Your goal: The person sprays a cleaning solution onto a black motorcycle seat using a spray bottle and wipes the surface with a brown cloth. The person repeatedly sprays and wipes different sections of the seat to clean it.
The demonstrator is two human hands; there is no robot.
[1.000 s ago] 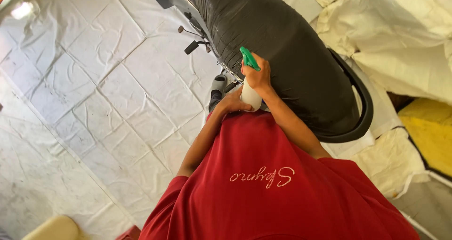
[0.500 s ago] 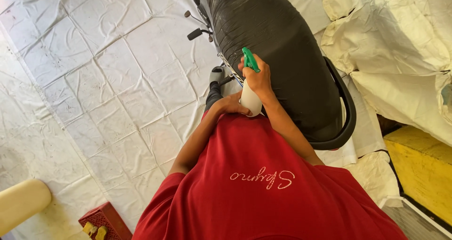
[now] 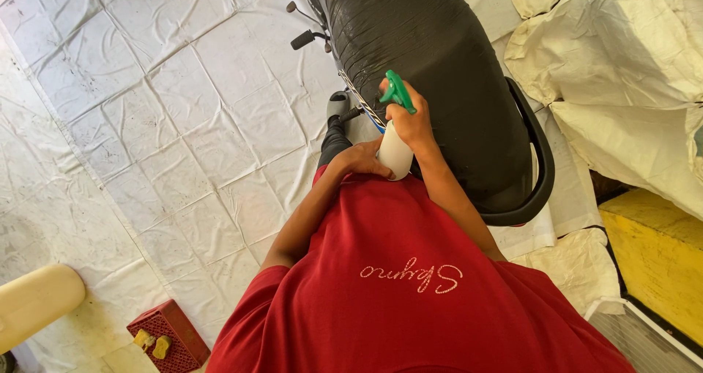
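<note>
My right hand [image 3: 411, 122] grips the neck of a white spray bottle [image 3: 395, 153] just under its green trigger head [image 3: 398, 93]. My left hand [image 3: 362, 161] cups the bottle's lower end against my red shirt. The bottle is held beside a black motorcycle seat [image 3: 432, 58] wrapped in shiny plastic film. The nozzle points toward the seat's left side. Below the bottle I see a dark trouser leg and a grey shoe [image 3: 337, 106].
A black grab rail [image 3: 540, 169] curves around the seat's rear. A footpeg [image 3: 303, 39] sticks out at the left. White creased sheeting [image 3: 146, 124] covers the floor. A red crate [image 3: 168, 335] and a cream cylinder [image 3: 36, 303] lie bottom left, a yellow box [image 3: 659, 256] at the right.
Both hands stay on the bottle in the same pose. The view has swung, so the motorcycle sits more upright in frame and the red crate shows more fully.
</note>
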